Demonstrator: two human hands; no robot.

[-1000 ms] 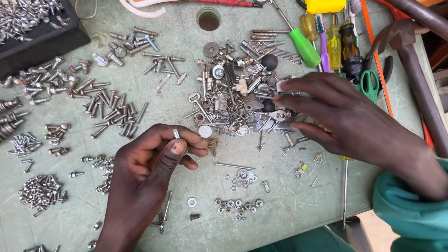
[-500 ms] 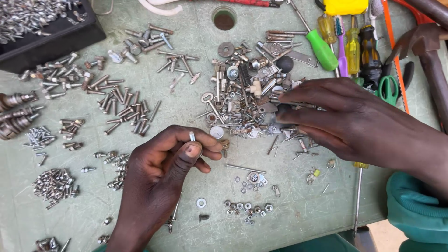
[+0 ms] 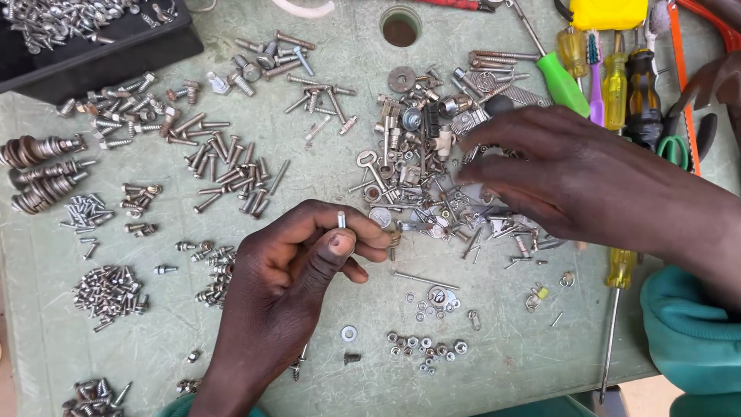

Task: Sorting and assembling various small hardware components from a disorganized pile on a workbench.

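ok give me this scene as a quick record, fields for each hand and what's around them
left hand: pinches a small bolt upright between thumb and fingers
right hand: spread over the mixed hardware pile, fingers down in it
table: green, worn
sorted groups: long bolts, small screws, nuts
tools: screwdrivers at top right

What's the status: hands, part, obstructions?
Left hand pinching a small bolt. Right hand spread over the mixed hardware pile, grip unclear. Nothing between them.
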